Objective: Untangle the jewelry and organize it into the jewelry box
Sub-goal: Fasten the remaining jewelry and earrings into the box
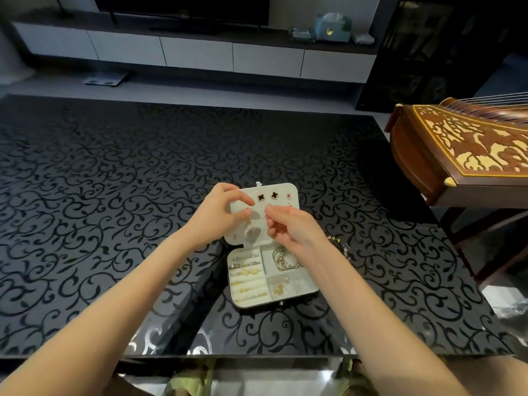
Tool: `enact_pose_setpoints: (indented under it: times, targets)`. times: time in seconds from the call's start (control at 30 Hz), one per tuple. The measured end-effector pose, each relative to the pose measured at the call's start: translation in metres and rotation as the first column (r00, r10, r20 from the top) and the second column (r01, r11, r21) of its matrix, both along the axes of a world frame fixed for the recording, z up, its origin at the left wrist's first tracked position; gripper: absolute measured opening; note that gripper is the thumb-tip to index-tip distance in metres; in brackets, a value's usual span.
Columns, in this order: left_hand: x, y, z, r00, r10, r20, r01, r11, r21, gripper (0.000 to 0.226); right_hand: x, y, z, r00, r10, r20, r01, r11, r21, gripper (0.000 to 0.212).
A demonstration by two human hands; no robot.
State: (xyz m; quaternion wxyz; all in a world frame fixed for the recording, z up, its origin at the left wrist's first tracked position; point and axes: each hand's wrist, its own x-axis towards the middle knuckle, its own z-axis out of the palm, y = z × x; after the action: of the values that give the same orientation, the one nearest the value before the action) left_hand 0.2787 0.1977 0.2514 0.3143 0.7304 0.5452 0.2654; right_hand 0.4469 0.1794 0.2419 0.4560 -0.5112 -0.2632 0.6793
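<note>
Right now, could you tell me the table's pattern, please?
Black table with swirling vine scrolls; head view.

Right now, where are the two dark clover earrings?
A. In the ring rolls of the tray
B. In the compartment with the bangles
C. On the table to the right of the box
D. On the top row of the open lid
D: the two clover earrings sit side by side near the top edge of the raised lid, not in the tray.

A glossy black desk (pixel 114 195) with a scroll pattern fills the dim room. Beyond pale floor (pixel 200 90) stands a white cabinet (pixel 197 57) under a television (pixel 183 10); a wooden zither (pixel 468 150) sits right.
</note>
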Motion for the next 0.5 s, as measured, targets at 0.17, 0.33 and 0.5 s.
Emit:
enact_pose_setpoints:
  times: [0.17,0.33,0.5]
  targets:
    - [-0.003,0.003,-0.004,1.0,-0.025,-0.009,0.025,0.999,0.041,0.008,-0.02,0.012,-0.008,0.983,0.012,-0.185,-0.036,0.992,-0.125,0.008]
    - [-0.002,0.006,-0.009,0.999,-0.037,-0.022,0.039,0.994,0.106,0.007,-0.026,0.014,-0.007,0.953,-0.006,-0.303,-0.047,0.985,-0.169,0.014]
    - [-0.003,0.008,-0.01,0.998,-0.067,-0.019,0.069,0.993,0.091,0.009,-0.029,0.014,-0.006,0.924,-0.02,-0.382,-0.055,0.981,-0.184,0.019]
